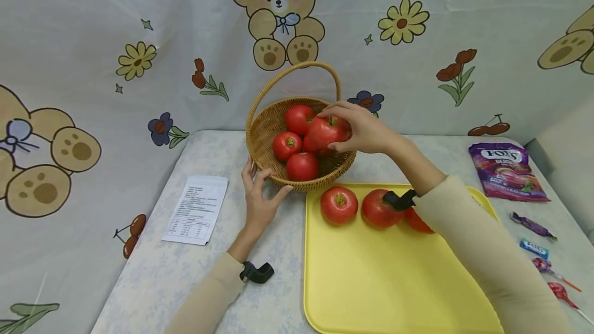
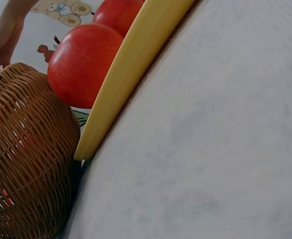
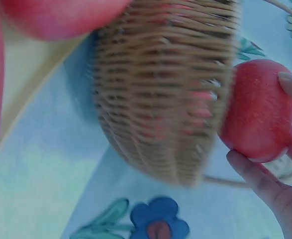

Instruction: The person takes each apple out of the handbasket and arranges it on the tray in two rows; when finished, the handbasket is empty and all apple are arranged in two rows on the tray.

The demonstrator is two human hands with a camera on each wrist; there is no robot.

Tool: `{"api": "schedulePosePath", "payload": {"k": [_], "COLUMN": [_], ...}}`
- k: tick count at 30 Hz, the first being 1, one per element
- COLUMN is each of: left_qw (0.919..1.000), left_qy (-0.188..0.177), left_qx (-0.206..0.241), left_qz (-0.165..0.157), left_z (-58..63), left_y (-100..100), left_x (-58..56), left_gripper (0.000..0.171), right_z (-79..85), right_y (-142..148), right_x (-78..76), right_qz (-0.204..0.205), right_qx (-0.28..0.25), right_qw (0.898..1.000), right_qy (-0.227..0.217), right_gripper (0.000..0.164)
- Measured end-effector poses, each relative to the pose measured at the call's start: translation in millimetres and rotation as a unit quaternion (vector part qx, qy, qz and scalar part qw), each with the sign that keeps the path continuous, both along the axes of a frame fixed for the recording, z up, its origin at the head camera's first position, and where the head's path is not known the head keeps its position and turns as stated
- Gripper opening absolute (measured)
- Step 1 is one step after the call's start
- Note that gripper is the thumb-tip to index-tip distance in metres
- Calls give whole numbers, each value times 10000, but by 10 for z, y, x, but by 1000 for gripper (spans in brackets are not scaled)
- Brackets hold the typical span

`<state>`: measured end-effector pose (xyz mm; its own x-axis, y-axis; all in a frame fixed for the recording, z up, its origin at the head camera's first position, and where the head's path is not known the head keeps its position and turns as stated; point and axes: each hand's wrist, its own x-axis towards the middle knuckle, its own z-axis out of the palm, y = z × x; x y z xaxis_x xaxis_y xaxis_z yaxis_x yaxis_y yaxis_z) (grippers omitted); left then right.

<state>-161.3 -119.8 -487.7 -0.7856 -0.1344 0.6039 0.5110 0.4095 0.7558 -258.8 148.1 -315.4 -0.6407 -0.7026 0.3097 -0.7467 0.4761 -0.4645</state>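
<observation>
A wicker basket (image 1: 267,139) with a tall arched handle stands at the back of the table, its opening facing me. Several red apples (image 1: 302,166) lie inside it. My right hand (image 1: 364,127) pinches another red apple (image 3: 263,110) between thumb and fingers, at the right side of the basket's mouth; in the head view it overlaps the apples inside. Low on the basket's left front, my left hand (image 1: 261,200) grips the rim with bent fingers and a spread thumb. The left wrist view shows the basket's woven side (image 2: 29,149) but not the left hand's fingers.
A yellow tray (image 1: 371,282) lies right of centre, with red apples (image 1: 339,205) along its far edge, one partly behind my right wrist. A printed white packet (image 1: 197,210) lies at left. A purple candy bag (image 1: 508,171), small wrapped sweets (image 1: 533,248) and lollipops (image 1: 558,291) line the right.
</observation>
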Motion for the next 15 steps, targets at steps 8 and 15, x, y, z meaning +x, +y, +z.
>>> {"api": "schedulePosePath", "payload": {"k": [8, 15], "left_qw": [9999, 9999], "left_qy": [-66, -39], "left_qx": [109, 80], "left_qz": [35, -50], "left_z": [220, 126], "left_y": [66, 56], "left_x": [118, 60], "left_gripper": [43, 45], "right_z": [141, -52], "right_y": [525, 1237], "right_x": [339, 747], "right_qz": [-322, -1391], "right_qx": [-31, 383], "right_qw": [9994, 9895], "right_qy": [103, 108], "right_gripper": [66, 70]}}
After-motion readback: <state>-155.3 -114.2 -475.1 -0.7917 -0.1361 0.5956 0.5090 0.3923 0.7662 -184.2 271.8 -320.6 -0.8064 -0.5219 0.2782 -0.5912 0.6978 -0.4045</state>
